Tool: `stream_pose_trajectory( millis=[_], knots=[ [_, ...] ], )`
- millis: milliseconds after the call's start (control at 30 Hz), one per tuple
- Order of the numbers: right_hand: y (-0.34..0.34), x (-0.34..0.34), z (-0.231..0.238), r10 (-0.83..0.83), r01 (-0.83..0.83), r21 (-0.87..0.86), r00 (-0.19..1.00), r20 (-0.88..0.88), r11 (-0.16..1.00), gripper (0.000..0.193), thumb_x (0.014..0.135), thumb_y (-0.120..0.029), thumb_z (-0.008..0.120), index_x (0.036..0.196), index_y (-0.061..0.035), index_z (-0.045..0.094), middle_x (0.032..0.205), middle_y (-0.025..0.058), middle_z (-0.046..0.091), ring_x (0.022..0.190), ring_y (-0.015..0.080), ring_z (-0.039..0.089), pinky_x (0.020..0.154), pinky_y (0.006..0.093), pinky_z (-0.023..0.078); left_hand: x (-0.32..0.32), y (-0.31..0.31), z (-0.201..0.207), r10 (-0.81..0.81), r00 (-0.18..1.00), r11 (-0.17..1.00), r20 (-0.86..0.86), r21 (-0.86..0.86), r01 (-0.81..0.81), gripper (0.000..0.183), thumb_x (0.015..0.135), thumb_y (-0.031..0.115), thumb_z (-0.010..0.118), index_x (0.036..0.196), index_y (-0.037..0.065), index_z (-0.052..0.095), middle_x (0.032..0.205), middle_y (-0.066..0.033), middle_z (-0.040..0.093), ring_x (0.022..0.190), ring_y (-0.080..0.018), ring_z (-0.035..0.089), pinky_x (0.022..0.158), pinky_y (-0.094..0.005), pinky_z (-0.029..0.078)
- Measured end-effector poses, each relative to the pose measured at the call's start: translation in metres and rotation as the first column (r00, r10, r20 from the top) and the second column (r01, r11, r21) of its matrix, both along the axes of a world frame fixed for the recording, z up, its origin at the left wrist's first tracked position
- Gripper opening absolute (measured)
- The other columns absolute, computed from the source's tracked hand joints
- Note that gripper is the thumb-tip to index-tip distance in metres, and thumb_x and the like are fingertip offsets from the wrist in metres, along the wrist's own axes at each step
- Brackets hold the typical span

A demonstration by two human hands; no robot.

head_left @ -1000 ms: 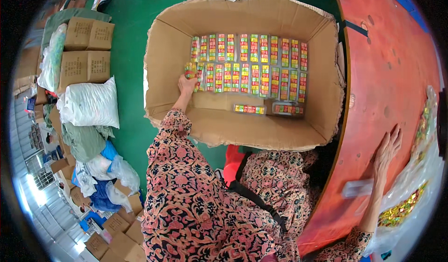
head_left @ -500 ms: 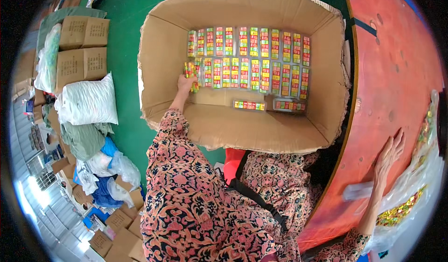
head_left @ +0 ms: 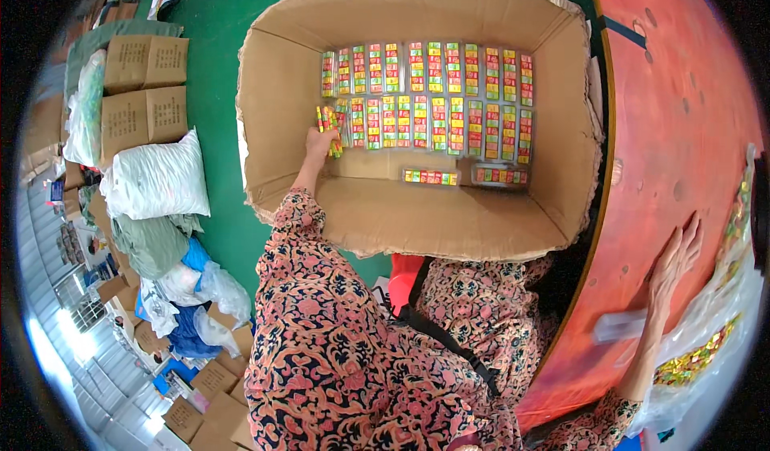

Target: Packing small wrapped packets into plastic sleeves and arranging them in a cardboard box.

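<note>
My left hand (head_left: 318,141) reaches into a large open cardboard box (head_left: 277,106). Its fingers are closed round a clear pack of small red, yellow and green pieces (head_left: 330,119) at the left end of the nearer row. Similar slim packs (head_left: 437,74) stand side by side in two rows across the box. In front of them, two more packs (head_left: 431,177) lie crosswise on the bottom. Over to the right, my right hand (head_left: 675,260) rests on the red tabletop (head_left: 642,178), fingers stretched out and holding nothing.
Beside my right forearm lies an empty-looking clear plastic case (head_left: 619,327). Beyond it is a clear bag with shiny gold, red and green pieces (head_left: 698,356). Stacked cartons (head_left: 124,122) and stuffed white sacks (head_left: 159,176) stand along the left, on the green floor (head_left: 220,114).
My left hand stays on the pack at the row's left end, almost unmoved. The right hand lies on the tabletop as before. The whole view has shifted slightly.
</note>
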State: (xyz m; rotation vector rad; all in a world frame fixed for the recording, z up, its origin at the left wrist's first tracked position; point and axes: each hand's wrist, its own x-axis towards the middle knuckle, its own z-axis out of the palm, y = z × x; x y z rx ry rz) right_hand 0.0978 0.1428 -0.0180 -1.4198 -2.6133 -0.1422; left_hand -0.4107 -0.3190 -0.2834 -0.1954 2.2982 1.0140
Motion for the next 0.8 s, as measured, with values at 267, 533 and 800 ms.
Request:
stream_pose_trajectory(
  millis=[267, 533, 800],
  knots=[
    [-0.001, -0.003, 0.0, 0.002, -0.002, 0.001, 1.0, 0.001, 1.0, 0.049, 0.093, -0.033, 0.028, 0.136, -0.0098, 0.028, 0.136, 0.018, 0.028, 0.124, 0.0331, 0.027, 0.103, 0.0422, 0.018, 0.023, 0.006, 0.015, -0.073, 0.919, 0.896, -0.388, -0.43, -0.11, 0.045, 0.062, 0.02, 0.067, 0.093, -0.006, 0.049, 0.089, -0.0277, 0.058, 0.086, -0.0395, 0.057, 0.077, -0.0434, 0.045],
    [0.002, 0.0, -0.003, -0.02, 0.02, 0.008, 1.0, 0.019, 1.0, 0.05, 0.092, -0.034, 0.027, 0.136, -0.0102, 0.028, 0.136, 0.0177, 0.028, 0.124, 0.0333, 0.027, 0.103, 0.0421, 0.017, 0.032, 0.009, 0.026, -0.168, 0.947, 0.848, -0.274, -0.531, -0.004, 0.04, 0.061, 0.019, 0.068, 0.091, -0.002, 0.052, 0.087, -0.021, 0.061, 0.085, -0.0345, 0.059, 0.074, -0.0416, 0.046],
    [0.0, -0.004, 0.0, -0.021, 0.021, -0.004, 1.0, 0.012, 1.0, 0.051, 0.093, -0.036, 0.026, 0.136, -0.0081, 0.029, 0.137, 0.0193, 0.027, 0.124, 0.0334, 0.027, 0.103, 0.043, 0.018, 0.003, -0.019, -0.003, -0.061, 0.976, 0.99, -0.209, -0.137, 0.033, 0.044, 0.058, 0.017, 0.07, 0.096, -0.001, 0.055, 0.085, -0.0128, 0.063, 0.076, -0.0216, 0.061, 0.066, -0.0354, 0.049]
  ],
)
